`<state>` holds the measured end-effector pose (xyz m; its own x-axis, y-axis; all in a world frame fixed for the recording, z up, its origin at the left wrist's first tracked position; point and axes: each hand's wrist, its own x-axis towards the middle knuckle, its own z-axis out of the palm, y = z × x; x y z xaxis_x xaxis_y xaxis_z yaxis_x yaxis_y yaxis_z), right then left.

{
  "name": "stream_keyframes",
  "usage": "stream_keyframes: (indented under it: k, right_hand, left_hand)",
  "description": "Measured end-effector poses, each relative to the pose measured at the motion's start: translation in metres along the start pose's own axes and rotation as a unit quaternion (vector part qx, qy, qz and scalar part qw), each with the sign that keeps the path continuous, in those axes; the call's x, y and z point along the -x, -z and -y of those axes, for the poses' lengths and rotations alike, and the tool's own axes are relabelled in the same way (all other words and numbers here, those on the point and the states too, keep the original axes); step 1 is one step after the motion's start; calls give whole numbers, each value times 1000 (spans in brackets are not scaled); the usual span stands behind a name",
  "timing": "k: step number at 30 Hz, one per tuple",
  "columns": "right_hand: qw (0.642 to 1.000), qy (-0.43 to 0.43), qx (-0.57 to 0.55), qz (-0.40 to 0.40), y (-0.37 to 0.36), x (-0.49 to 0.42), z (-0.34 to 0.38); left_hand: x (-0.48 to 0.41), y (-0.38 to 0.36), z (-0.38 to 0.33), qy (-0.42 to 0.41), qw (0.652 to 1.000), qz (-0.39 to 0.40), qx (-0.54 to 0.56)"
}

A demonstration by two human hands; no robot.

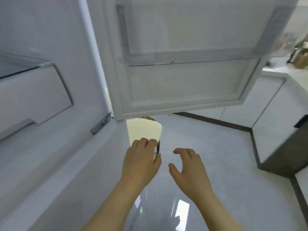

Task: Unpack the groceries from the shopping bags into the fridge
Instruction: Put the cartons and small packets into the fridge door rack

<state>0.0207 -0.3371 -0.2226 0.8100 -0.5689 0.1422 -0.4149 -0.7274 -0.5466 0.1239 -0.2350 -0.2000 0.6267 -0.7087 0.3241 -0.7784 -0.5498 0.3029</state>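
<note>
Unpacking looks barely begun. The fridge door [183, 72] stands open at twelve o'clock. Below it, the left hand [141, 157] curls over the shopping bag [144, 130] rim, seemingly gripping it. The right hand [188, 167], at three o'clock, hovers spread, holding nothing.

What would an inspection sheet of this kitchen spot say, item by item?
Surface: glossy pale floor.
Job's things: cream bag on the floor, partly under the open fridge door.
Clutter: blurred items on counter, far right.
Hands: left hand with fingers on bag's near edge, grip unclear; right hand open, hovering apart from bag.
Cables: nothing seen.
Surroundings: white cabinets right; fridge drawer left.
</note>
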Motion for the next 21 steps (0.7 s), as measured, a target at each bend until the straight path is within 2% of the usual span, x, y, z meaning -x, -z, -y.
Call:
stream_keyframes:
  k: [5,11,21]
  right_hand:
    - [991,-125,8,-44,37,48,-71]
    - [965,-244,9,-93,100,106,-161]
    - [890,-417,11,-186,214,229,-296]
  left_hand:
    - [-7,-55,-79,-93,991,89,36]
    - [-9,-105,-198,-192,970,132,70]
    - [28,-175,-429,-382,892,210,123]
